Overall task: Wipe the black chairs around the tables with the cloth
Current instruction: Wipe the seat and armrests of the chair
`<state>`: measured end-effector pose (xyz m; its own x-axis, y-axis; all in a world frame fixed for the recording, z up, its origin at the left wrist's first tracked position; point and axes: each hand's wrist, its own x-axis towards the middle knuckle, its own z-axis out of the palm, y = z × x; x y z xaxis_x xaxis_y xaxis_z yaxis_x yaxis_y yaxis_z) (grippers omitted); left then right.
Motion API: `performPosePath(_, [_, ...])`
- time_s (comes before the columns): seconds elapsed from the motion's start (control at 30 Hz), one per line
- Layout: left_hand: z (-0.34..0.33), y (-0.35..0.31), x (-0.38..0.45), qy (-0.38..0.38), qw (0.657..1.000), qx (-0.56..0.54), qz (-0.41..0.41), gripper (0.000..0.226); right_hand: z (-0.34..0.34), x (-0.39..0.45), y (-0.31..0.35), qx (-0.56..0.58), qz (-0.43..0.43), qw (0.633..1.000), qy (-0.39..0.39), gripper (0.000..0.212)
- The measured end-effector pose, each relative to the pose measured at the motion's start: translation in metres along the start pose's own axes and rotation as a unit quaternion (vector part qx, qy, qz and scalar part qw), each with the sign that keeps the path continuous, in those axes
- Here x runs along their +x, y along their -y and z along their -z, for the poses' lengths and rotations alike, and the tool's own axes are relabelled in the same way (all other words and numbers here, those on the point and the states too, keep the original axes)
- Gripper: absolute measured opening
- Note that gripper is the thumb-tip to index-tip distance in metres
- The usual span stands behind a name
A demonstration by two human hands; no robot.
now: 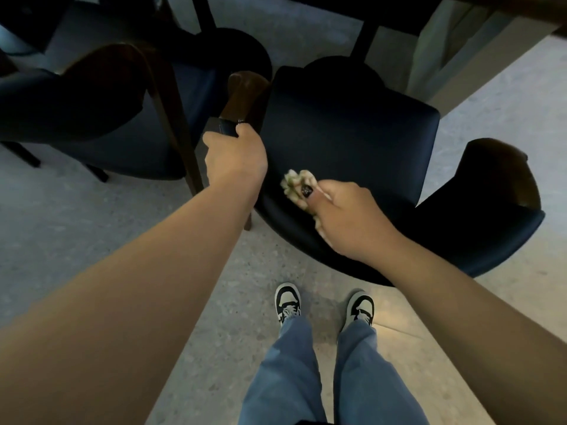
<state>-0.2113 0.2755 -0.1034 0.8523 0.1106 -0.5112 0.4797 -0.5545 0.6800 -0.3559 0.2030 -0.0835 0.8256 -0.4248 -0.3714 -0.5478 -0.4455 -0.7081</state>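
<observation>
A person in jeans and black-and-white sneakers is standing on a speckled floor behind a black chair, leaning over its curved back. The left hand is gripping the chair's left armrest, fingers curled around its dark end. The right hand is clutching a crumpled pale cloth and pressing it against the inner face of the backrest, just above the seat. A second dark chair is sitting just beside it at left, under the tabletop
</observation>
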Motion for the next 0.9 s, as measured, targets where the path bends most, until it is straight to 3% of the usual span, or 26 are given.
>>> performPosePath(0.1, [0.003,0.001,-0.001,0.008,1.0,-0.021,-0.007,0.058,0.0,-0.009,0.01,0.034,0.033,0.998,-0.028,0.038])
performPosePath(0.2, [0.005,0.009,-0.002,0.01,0.999,-0.024,-0.021,0.057,-0.002,-0.006,0.013,0.054,0.032,0.998,0.016,0.027])
performPosePath(0.3, [0.005,0.015,-0.004,0.004,0.999,-0.052,-0.011,0.054,-0.011,-0.006,0.013,-0.047,0.104,0.993,0.042,0.017])
performPosePath(0.43, [0.003,0.015,-0.018,-0.013,0.998,-0.054,-0.015,0.054,-0.01,-0.019,0.005,-0.153,0.161,0.975,-0.024,0.021])
performPosePath(0.53, [0.002,0.017,-0.03,-0.029,0.999,-0.023,-0.036,0.055,-0.005,-0.03,-0.004,-0.224,0.224,0.948,-0.03,0.02])
performPosePath(0.9, [-0.014,0.03,-0.08,-0.111,0.979,0.148,-0.08,0.081,0.042,-0.065,-0.066,-0.206,0.226,0.952,-0.012,0.034])
